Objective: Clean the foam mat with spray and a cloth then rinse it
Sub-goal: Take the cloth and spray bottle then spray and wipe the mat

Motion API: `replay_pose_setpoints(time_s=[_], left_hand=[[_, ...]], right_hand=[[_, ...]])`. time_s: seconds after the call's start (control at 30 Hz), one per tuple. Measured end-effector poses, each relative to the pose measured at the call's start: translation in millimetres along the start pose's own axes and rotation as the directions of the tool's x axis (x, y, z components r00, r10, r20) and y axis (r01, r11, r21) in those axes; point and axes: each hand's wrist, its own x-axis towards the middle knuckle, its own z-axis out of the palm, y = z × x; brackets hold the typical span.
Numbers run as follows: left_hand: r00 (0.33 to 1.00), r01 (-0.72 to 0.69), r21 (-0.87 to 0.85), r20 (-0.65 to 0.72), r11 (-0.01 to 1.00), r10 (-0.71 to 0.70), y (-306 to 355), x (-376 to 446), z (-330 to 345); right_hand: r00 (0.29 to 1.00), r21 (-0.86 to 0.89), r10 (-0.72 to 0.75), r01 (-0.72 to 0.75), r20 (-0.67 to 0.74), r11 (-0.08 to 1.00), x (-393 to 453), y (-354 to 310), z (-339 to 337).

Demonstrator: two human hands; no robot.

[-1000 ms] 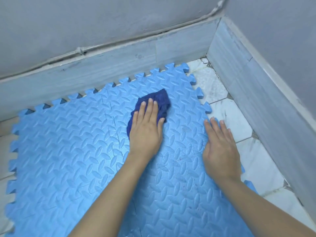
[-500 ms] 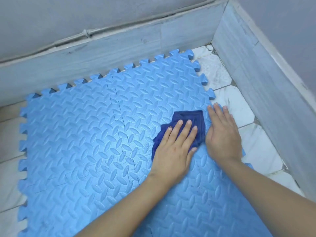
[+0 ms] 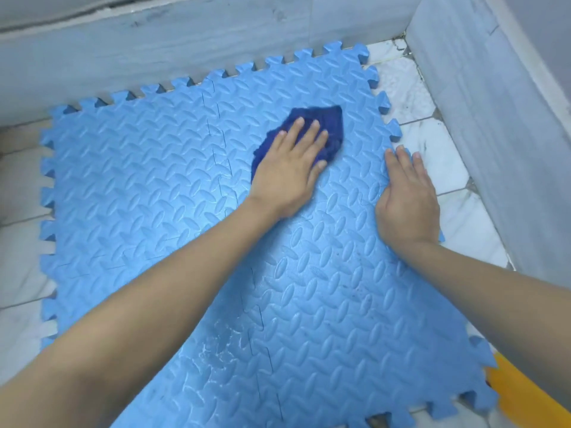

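Observation:
A light blue foam mat [image 3: 154, 186] with jigsaw edges lies flat on the tiled floor, filling most of the view. Wet streaks shine on its near middle. A dark blue cloth [image 3: 330, 125] sits on the mat's far right part. My left hand [image 3: 290, 168] presses flat on the cloth with straight fingers, covering its near half. My right hand [image 3: 406, 196] rests flat on the mat's right edge, fingers straight, holding nothing. No spray bottle is visible.
White marble floor tiles [image 3: 432, 149] show along the mat's right and left sides. Grey walls with a marble skirting [image 3: 494, 134] meet in a corner at the far right. A yellow object [image 3: 525, 396] pokes in at the bottom right.
My left hand has slid the cloth away from my right hand, up and to the left across the mat. My right hand stays flat on the mat's right edge.

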Motion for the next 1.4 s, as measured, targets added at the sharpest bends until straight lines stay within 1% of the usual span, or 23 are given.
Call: replay_pose_setpoints(time_s=[0.07, 0.1, 0.17, 0.27, 0.33, 0.43, 0.5, 0.53, 0.6, 0.7, 0.77, 0.8, 0.87, 0.93, 1.03, 1.07, 1.1, 1.13, 1.2, 1.27, 1.3, 1.33, 1.4], left_hand=[[0.987, -0.153, 0.012, 0.040, 0.988, 0.153, 24.3, -60.6, 8.6], [0.981, -0.185, 0.029, 0.058, 0.982, 0.183, 30.2, -87.5, 11.3], [0.985, -0.145, 0.052, 0.102, 0.988, 0.139, 20.8, -119.3, 9.7], [0.995, 0.018, 0.064, 0.098, 0.998, -0.024, -37.7, -126.5, -11.3], [0.977, 0.204, 0.071, 0.047, 0.976, -0.208, -99.7, -131.6, -25.2], [0.868, 0.497, 0.046, -0.044, 0.866, -0.495, -188.5, -153.4, -44.7], [0.811, 0.581, -0.013, -0.066, 0.814, -0.581, -196.8, -163.3, -47.2], [0.807, 0.583, -0.052, -0.074, 0.811, -0.585, -182.1, -164.3, -43.4], [0.845, 0.523, -0.102, -0.070, 0.846, -0.530, -131.0, -171.4, -31.2], [0.956, 0.290, -0.063, -0.030, 0.955, -0.293, -36.6, -204.2, -9.1], [0.992, 0.124, -0.006, 0.028, 0.992, -0.124, 10.5, -230.2, 4.2], [0.996, 0.081, 0.025, 0.043, 0.996, -0.082, 19.5, -239.2, 8.7], [0.992, 0.120, 0.035, 0.029, 0.992, -0.121, 9.8, -248.6, 7.9], [0.963, 0.270, 0.021, -0.005, 0.963, -0.270, -18.2, -257.7, -0.7], [0.831, 0.552, -0.029, -0.072, 0.834, -0.552, -69.6, -276.2, -13.4], [0.786, 0.611, -0.051, -0.082, 0.790, -0.613, -80.0, -283.1, -16.6], [0.765, 0.636, -0.060, -0.082, 0.770, -0.638, -84.2, -289.6, -17.4], [0.776, 0.624, -0.060, -0.071, 0.779, -0.626, -80.5, -296.4, -16.4], [0.863, 0.502, -0.051, -0.034, 0.863, -0.504, -54.4, -317.4, -11.3], [0.934, 0.355, -0.012, 0.037, 0.935, -0.354, -25.8, -352.1, -6.0], [0.944, 0.325, 0.010, 0.056, 0.946, -0.325, -22.5, -370.2, -5.5], [0.934, 0.352, 0.008, 0.058, 0.936, -0.352, -29.6, -384.5, -6.7], [0.862, 0.508, -0.022, 0.013, 0.861, -0.507, -58.1, -399.9, -11.5]], right_hand=[[1.000, 0.000, -0.006, 0.006, 0.007, 1.000, 0.6, -1.1, -1.0], [1.000, 0.003, -0.006, 0.006, 0.005, 1.000, 0.4, -1.3, -0.6], [1.000, 0.013, -0.009, 0.009, -0.002, 1.000, -0.8, 0.5, 0.9], [1.000, 0.027, -0.018, 0.018, -0.009, 0.999, -0.9, 0.8, 0.5], [1.000, 0.039, -0.006, 0.006, -0.013, 0.999, -0.8, 0.9, 0.3], [1.000, 0.057, -0.002, 0.003, -0.023, 0.998, -2.2, 1.5, -0.3], [1.000, 0.054, -0.022, 0.023, -0.021, 0.998, -1.9, 2.5, 1.6], [0.999, 0.057, -0.033, 0.035, -0.025, 0.998, -1.0, 2.6, 2.5], [0.999, 0.059, -0.040, 0.042, -0.033, 0.997, 0.6, 4.1, 3.8], [0.999, 0.047, -0.025, 0.027, -0.045, 0.999, 1.2, 5.9, 4.6], [0.998, 0.042, -0.022, 0.024, -0.053, 0.999, 2.2, 8.1, 7.0], [0.998, 0.038, -0.036, 0.039, -0.058, 0.999, 2.8, 8.8, 7.6], [0.996, 0.007, -0.070, 0.071, -0.049, 0.997, 2.5, 8.2, 5.0], [0.997, -0.067, -0.060, 0.057, -0.040, 0.996, -3.1, -0.5, -4.3], [0.994, -0.009, -0.111, 0.111, 0.006, 0.994, -47.4, -45.4, -16.0], [0.984, 0.044, -0.171, 0.168, 0.052, 0.985, -75.5, -66.2, -16.0], [0.961, 0.091, -0.251, 0.242, 0.116, 0.966, -106.8, -86.5, -12.7], [0.922, 0.105, -0.336, 0.321, 0.192, 0.941, -138.1, -104.0, -6.5], [0.840, 0.044, -0.462, 0.470, 0.284, 0.882, -182.6, -121.2, 7.2], [0.820, -0.022, -0.478, 0.510, 0.313, 0.860, -191.4, -117.9, 12.0], [0.822, -0.027, -0.473, 0.506, 0.316, 0.862, -189.6, -114.3, 12.0], [0.821, -0.027, -0.473, 0.507, 0.319, 0.861, -187.4, -112.0, 11.0], [0.816, -0.029, -0.478, 0.514, 0.324, 0.857, -186.5, -111.3, 9.4]])
